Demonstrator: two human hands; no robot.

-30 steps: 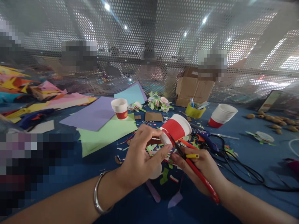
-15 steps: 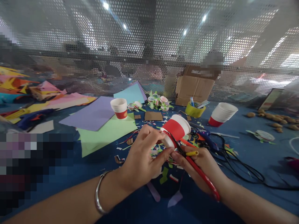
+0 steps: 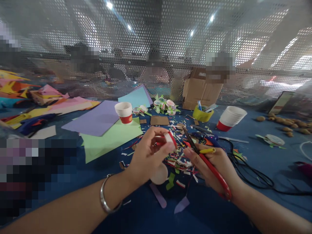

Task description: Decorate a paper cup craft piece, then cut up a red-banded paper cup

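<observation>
My left hand [image 3: 148, 152] is closed around a short red-and-white piece of paper cup [image 3: 171, 139], pinching it between thumb and fingers. In my right hand [image 3: 214, 169] are red-handled scissors [image 3: 213, 172], with dark blades pointing up and away from me, a little right of the cup piece and apart from it. A small yellow part [image 3: 207, 150] juts out by the handle. Below my left hand lies a round whitish disc [image 3: 159, 174], partly covered by the hand. Paper scraps [image 3: 180, 162] in green, red and white are strewn beneath both hands.
Stacked paper cups stand left [image 3: 123, 112] and right [image 3: 231, 117]. Green paper [image 3: 109, 139] and purple paper [image 3: 97, 118] lie left. A yellow holder [image 3: 203, 113] with pens, a cardboard box [image 3: 202, 92] and paper turtles [image 3: 165, 105] are behind. Black cable [image 3: 258, 177] curls at right.
The larger red-and-white cup is out of sight; only the short piece stays in my left hand. The scissors have moved off it to the right, and my hands are farther apart.
</observation>
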